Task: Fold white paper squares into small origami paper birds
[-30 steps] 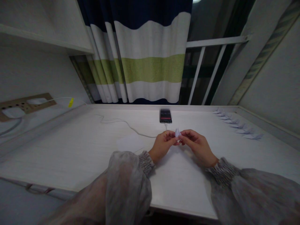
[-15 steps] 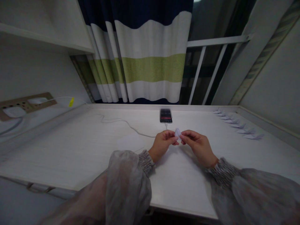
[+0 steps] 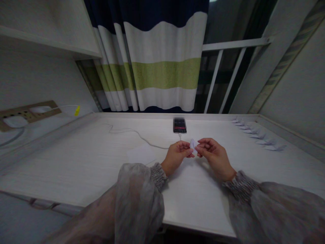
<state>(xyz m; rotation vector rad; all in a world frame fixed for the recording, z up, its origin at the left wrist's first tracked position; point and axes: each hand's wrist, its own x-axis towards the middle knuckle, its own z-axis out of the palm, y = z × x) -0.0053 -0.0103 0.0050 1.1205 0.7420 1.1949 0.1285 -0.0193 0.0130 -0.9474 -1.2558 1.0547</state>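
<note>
A small piece of folded white paper [image 3: 192, 143] stands point-up between my two hands, over the middle of the white desk. My left hand [image 3: 177, 153] pinches its left side between thumb and fingers; a ring shows on one finger. On the other side, my right hand [image 3: 213, 156] has thumb and index finger closed at the paper's lower right edge, while its other fingers are curled. The fingertips hide the lower part of the paper. Several folded white paper figures [image 3: 259, 136] stand in a row at the desk's far right.
A phone [image 3: 179, 125] lies behind my hands, with a white cable [image 3: 142, 136] running left from it. White paper sheets [image 3: 141, 154] lie left of my left hand. A power strip [image 3: 30, 114] is on the left wall. A striped curtain [image 3: 165, 74] hangs behind the desk [image 3: 76, 162].
The fingers of my right hand have lifted and loosened a little at the paper's right side. My left hand keeps its pinch in the same place.
</note>
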